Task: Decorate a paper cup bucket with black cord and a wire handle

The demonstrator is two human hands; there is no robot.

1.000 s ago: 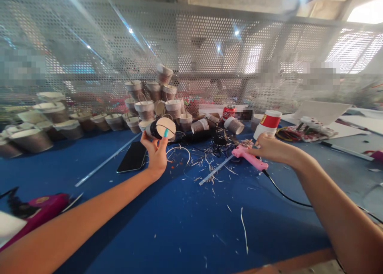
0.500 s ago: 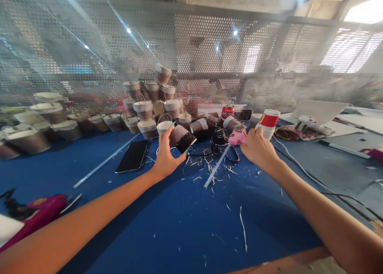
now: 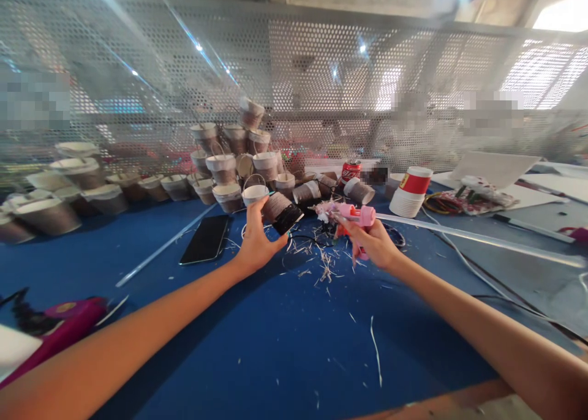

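Currently the left hand [image 3: 254, 241] holds a small brown-wrapped cup [image 3: 277, 207] with a black band at one end, pinched between the thumb and the fingers. The cup lies tilted across the gap of the grip, its body just past the fingers and its black end facing down to the right, with the thumb under that end.

The right hand [image 3: 376, 245] is closed around the handle of a pink glue gun [image 3: 366, 215], whose tip points left toward the cup, near it but apart. A long translucent glue stick [image 3: 478, 239] runs out of the gun's rear to the right. Pale shavings [image 3: 326, 268] lie on the blue tabletop [image 3: 220, 352] between the hands. A black smartphone [image 3: 204, 240] rests left of the left hand; stacked paper cups [image 3: 405, 204] stand beyond the right.
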